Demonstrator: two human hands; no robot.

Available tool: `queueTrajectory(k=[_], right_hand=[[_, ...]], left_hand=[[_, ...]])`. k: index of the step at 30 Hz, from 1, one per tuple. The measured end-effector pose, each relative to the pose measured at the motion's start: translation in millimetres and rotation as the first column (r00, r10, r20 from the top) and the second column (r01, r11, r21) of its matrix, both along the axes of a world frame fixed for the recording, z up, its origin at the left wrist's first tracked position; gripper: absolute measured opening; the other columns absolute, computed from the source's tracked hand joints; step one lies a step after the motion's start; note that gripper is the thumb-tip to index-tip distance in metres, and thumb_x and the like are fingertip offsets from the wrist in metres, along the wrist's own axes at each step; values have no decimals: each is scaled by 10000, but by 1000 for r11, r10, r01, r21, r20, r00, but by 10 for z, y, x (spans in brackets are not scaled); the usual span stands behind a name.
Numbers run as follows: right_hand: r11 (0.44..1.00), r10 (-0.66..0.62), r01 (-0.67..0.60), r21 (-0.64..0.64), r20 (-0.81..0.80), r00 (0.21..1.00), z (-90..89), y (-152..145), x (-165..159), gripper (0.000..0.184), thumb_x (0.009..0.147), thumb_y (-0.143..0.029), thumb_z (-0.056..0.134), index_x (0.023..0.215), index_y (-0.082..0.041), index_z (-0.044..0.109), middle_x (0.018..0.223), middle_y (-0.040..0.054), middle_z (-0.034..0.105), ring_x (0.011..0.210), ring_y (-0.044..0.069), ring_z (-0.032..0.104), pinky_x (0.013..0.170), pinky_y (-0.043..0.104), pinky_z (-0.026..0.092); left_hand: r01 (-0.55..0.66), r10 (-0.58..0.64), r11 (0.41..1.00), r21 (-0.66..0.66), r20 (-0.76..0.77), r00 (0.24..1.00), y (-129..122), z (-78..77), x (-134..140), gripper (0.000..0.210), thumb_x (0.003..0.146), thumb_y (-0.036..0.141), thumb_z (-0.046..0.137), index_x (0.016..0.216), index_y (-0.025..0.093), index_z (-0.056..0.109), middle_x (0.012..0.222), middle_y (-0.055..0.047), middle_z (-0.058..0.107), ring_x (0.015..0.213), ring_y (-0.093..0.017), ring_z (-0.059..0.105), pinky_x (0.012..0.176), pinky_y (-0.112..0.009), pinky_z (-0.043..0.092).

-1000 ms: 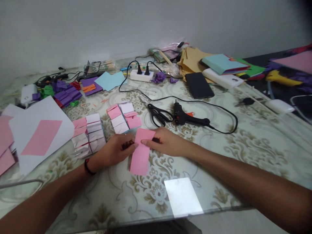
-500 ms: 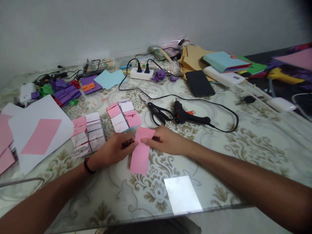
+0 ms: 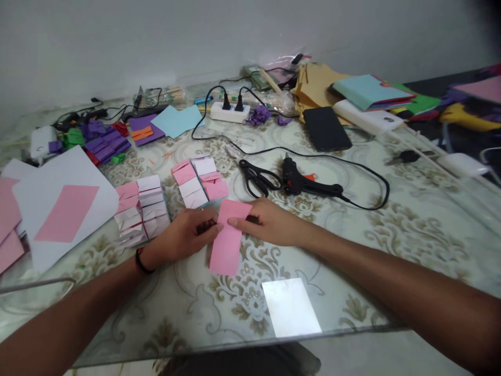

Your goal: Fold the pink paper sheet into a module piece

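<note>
A pink paper strip [image 3: 228, 250] stands tilted just above the patterned tabletop, gripped from both sides. My left hand [image 3: 191, 232] pinches its left edge, thumb in front and fingers behind. On the right edge, my right hand [image 3: 270, 222] does the same, with its fingers mostly hidden behind the paper. Just beyond the strip lies a pink-and-white folded paper block [image 3: 199, 180]. A larger block of folded pink and white papers [image 3: 143, 211] sits beside my left wrist. Black-handled scissors [image 3: 258, 177] and a black glue gun [image 3: 303, 180] rest beyond my right hand.
White and pink sheets [image 3: 66, 209] lie at the left. Along the back are purple folded papers [image 3: 105, 143], a white power strip [image 3: 230, 112] and a black phone [image 3: 327, 128]. The glue gun's cord [image 3: 344, 163] loops to the right. A white rectangle [image 3: 291, 308] shows near the front edge.
The view has shifted slightly, so the tabletop items appear a little displaced. Both hands keep their pinch on the pink strip, with almost no other movement.
</note>
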State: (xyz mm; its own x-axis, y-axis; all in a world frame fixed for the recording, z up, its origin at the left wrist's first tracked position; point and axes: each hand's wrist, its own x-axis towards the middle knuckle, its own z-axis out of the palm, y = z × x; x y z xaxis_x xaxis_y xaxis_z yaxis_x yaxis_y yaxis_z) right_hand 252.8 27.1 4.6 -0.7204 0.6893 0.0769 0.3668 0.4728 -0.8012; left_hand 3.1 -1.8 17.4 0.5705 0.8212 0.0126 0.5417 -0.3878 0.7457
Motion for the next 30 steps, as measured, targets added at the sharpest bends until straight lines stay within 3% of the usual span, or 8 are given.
queueTrajectory(k=[9, 22, 30], right_hand=[[1000, -3, 3, 10, 5, 1000, -24, -27, 19, 511, 1053, -501, 504, 689, -147, 557, 589, -41, 427, 533, 44, 366, 533, 208, 268], [1000, -4, 5, -21, 34, 999, -11, -5, -1, 535, 1045, -550, 478, 697, -150, 547, 597, -42, 400, 542, 47, 344, 538, 208, 262], [1000, -1, 1, -22, 27, 1000, -18, 1, 0, 539, 1047, -554, 487, 703, -147, 570, 600, -42, 389, 558, 54, 346, 550, 222, 264]], left_hand=[[25, -27, 998, 56, 45, 999, 13, -20, 26, 313, 1027, 320, 588, 758, 161, 581, 631, 60, 486, 588, -77, 398, 579, -229, 326], [12, -15, 998, 57, 37, 999, -2, -8, 13, 328, 1027, 302, 579, 733, 161, 542, 635, 62, 486, 593, -70, 398, 571, -223, 314], [7, -8, 1000, 24, 13, 1000, 0, -25, -5, 319, 1040, 350, 581, 785, 160, 605, 658, 50, 524, 603, -83, 428, 580, -231, 343]])
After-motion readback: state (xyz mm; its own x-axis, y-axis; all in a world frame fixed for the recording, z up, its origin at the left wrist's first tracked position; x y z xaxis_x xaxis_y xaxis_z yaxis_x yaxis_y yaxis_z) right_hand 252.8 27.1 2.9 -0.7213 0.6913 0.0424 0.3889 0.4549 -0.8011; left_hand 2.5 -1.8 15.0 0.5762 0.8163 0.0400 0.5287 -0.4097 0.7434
